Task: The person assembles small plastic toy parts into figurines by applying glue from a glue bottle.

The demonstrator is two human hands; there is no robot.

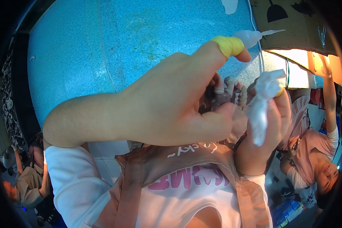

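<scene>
A worker's left hand curled close around a small grey-brown part, the fingers pressed together over it, a yellow finger cot on the forefinger. The right hand pinched a crumpled white wipe just beside the part, above a speckled blue table. A white nozzle tip lay near a cardboard box. The step in hand appeared to be wiping the part; the next move would likely call for turning it in the fingers to reach the hidden faces. A co-worker sat nearby.
</scene>
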